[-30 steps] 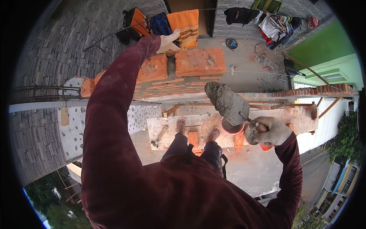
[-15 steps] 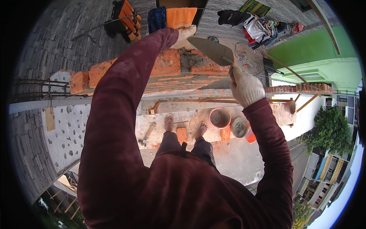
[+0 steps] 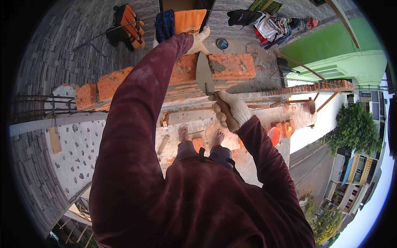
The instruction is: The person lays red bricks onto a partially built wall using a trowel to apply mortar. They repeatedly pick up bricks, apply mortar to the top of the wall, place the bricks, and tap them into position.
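Note:
A pointed brick trowel (image 3: 203, 73) is in my right hand (image 3: 232, 109), whose gloved fingers wrap round its handle. Its grey, mortar-smeared blade points away from me, over the joint between two orange bricks on top of the brick wall (image 3: 182, 91). The right-hand brick (image 3: 232, 66) has mortar stuck on its top. Beyond the blade's tip, at the wall's far side, is my gloved left hand (image 3: 199, 40), with a finger stretched out; its other fingers are partly hidden. The left-hand brick (image 3: 184, 69) lies under my left forearm.
I stand on a platform below the wall, with a hammer (image 3: 163, 144) and a loose brick (image 3: 197, 143) by my feet. A red bucket (image 3: 273, 135) and stacked bricks (image 3: 285, 128) are at the right. Towels (image 3: 190, 20) hang beyond the wall; steel bars (image 3: 41, 101) stick out at left.
My right hand has moved left and nearer to me, swinging the trowel's blade from a leftward slant to pointing away, over the joint. My left hand's finger now stretches upward. My right arm covers the buckets.

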Demonstrator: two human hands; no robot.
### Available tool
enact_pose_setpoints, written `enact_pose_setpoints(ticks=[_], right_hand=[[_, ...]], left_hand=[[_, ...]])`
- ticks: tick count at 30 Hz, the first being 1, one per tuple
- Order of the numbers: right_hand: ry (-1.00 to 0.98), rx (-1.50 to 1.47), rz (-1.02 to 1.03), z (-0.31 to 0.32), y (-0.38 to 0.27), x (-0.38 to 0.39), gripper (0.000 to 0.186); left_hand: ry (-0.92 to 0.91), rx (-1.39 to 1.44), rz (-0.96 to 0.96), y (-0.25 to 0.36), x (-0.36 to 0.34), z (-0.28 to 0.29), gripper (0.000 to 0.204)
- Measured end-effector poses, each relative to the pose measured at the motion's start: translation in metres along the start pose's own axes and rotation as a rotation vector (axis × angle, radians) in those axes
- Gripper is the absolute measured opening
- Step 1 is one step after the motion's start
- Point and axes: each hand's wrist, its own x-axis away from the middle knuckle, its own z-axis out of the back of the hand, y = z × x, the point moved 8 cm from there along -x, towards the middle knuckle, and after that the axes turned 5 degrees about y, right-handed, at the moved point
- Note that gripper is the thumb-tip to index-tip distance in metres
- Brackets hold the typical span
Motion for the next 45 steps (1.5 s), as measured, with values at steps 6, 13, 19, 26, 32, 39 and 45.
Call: enact_pose_setpoints(ticks=[6, 13, 19, 26, 32, 39, 45], right_hand=[[0.394, 1.102, 0.283, 0.028, -0.032, 0.019, 0.046], [0.543, 1.094, 0.338, 0.14, -0.038, 0.15, 0.03], [0.821, 1.187, 0.02, 0.382, 0.105, 0.189, 0.028], [1.09, 1.11, -0.608, 0.742, 0.283, 0.109, 0.035], [1.368, 1.2, -0.609, 0.946, 0.266, 0.042, 0.039], [1.095, 1.234, -0.529, 1.03, 0.334, -0.057, 0.037], [0.985, 0.315, -0.275, 0.964, 0.377, -0.052, 0.024]], left_hand=[[-0.132, 0.425, 0.147, 0.0, -0.014, -0.011, 0.078], [-0.067, 2.922, 0.49, 0.007, -0.044, -0.039, 0.127], [0.165, 3.344, 0.6, 0.068, 0.031, -0.061, 0.133], [-0.056, 3.393, 0.582, -0.01, 0.026, -0.018, 0.132], [-0.266, 3.164, 1.092, -0.011, 0.04, -0.026, 0.132], [-0.484, 3.042, 1.253, -0.02, 0.017, -0.032, 0.132], [-0.543, 2.995, 1.295, -0.024, 0.015, -0.03, 0.132]])
